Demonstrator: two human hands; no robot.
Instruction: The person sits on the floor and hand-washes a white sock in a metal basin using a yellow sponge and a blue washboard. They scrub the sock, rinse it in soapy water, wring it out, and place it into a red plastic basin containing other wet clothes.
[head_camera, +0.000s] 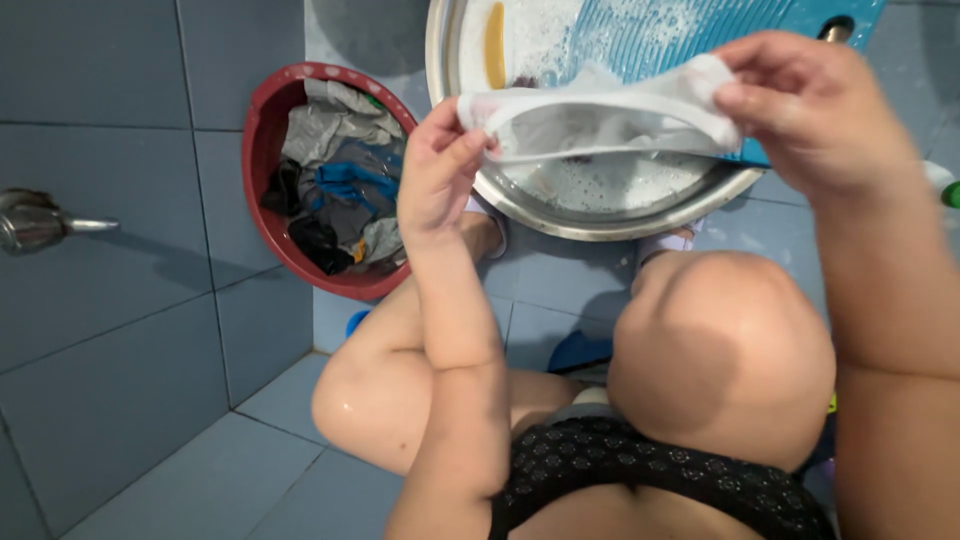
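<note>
**Kid:** What is the person holding up?

**Me:** A wet white cloth (600, 115). The left hand (437, 165) pinches 1 end tight, and the right hand (815, 105) pinches the other end tight. The cloth is pulled out long between the 2 hands, up in the air, just over the silver basin (560, 215).

**Kid:** What is in the basin?

**Me:** Soapy water with bubbles. A blue washboard (690, 35) leans in it, and a yellow thing lies near the rim. I cannot tell what that is.

**Kid:** Is the washing done?

**Me:** I think not. This 1 cloth looks wet and soapy, so I guess it has been washed a bit. It has not gone anywhere else yet. It is held over the suds.

**Kid:** And the red tub (262, 200)?

**Me:** It stands beside the basin, by the blue tiled wall. It is full of clothes (340, 180), grey, blue and black. I cannot tell if those are clean or dirty. If they are dirty, lots of work is left.

**Kid:** Where is the person?

**Me:** Crouched low on the floor, knees up, close to the basin.
</note>
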